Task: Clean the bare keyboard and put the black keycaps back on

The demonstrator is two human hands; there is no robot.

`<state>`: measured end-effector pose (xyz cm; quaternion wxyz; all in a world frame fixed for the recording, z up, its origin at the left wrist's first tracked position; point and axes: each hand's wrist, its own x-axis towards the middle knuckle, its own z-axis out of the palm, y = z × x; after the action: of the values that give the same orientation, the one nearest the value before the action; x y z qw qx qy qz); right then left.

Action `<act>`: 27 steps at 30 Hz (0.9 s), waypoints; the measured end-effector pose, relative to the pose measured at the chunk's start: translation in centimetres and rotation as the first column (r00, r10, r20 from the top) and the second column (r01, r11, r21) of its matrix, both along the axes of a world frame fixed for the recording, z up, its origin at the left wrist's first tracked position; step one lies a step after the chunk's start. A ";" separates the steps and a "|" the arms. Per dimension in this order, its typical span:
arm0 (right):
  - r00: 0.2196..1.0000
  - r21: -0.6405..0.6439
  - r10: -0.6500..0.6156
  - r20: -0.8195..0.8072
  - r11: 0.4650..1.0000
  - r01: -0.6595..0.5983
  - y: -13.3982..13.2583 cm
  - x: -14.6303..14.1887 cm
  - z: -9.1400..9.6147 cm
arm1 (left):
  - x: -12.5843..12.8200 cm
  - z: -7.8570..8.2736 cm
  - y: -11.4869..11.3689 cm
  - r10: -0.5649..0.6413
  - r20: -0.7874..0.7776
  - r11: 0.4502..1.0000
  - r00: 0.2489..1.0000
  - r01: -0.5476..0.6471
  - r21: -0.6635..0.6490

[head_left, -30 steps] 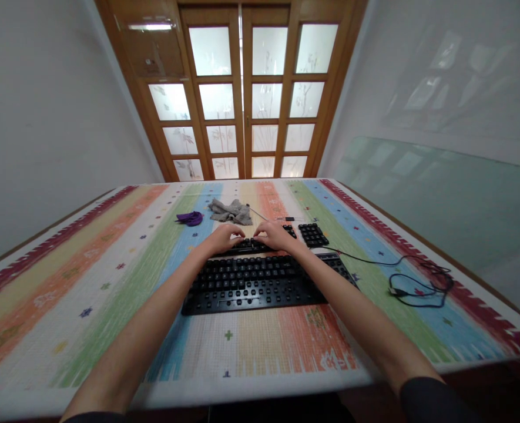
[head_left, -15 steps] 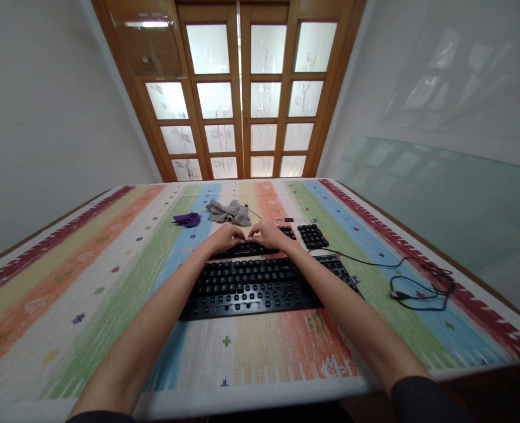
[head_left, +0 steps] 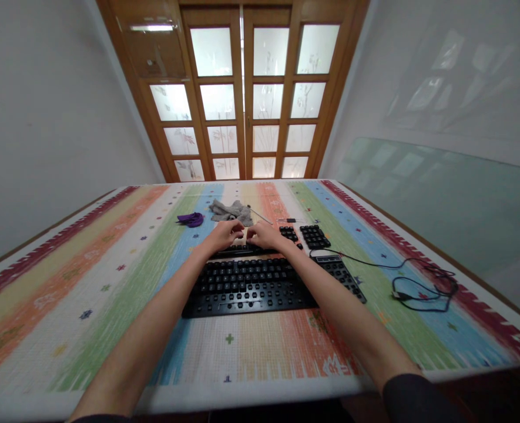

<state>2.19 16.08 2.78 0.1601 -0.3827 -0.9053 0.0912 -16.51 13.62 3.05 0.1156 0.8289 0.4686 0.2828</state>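
A black keyboard (head_left: pixel 251 282) lies before me. Its upper rows carry keycaps, while the lower rows and number pad show bare key posts. Just beyond its far edge, loose black keycaps (head_left: pixel 231 249) lie in rows, partly covered by my hands. My left hand (head_left: pixel 228 234) hovers over the left part of these rows, thumb and fingers bent toward each other. Close beside it, my right hand (head_left: pixel 265 236) has its fingertips pinched down at the loose keycaps. Anything between the fingertips of either hand is too small to make out.
A grey cloth (head_left: pixel 230 210) and a purple item (head_left: pixel 191 220) lie beyond my hands. A block of keycaps (head_left: pixel 315 237) sits to the right, near a small dark-handled tool (head_left: pixel 288 220). The keyboard's cable (head_left: pixel 427 294) coils on the striped tablecloth (head_left: pixel 123 294).
My hands have drawn slightly apart at the fingertips, with the left thumb and fingers a little wider. The whole view has shifted slightly; the keyboard and cloth stay in place.
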 end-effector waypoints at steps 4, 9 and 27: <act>0.995 0.030 -0.017 -0.101 0.999 0.021 -0.6 0.3 0.4 | 0.0 1.2 -3.2 -0.037 0.103 0.998 0.994 0.032 0.051; 0.932 0.072 0.068 -0.357 0.996 -0.045 -3.0 2.3 0.7 | 1.1 0.9 -9.5 -0.142 0.108 0.981 0.984 0.126 0.145; 0.863 0.218 0.376 -0.337 0.923 -0.317 -12.3 5.7 -2.5 | 2.8 -3.1 -14.3 -0.205 -0.066 0.932 0.976 0.216 0.291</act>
<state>7.85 3.73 0.31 0.3391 -0.1752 -0.9166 0.1188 -13.70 -0.64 -0.02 0.0115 0.8870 0.3314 0.3213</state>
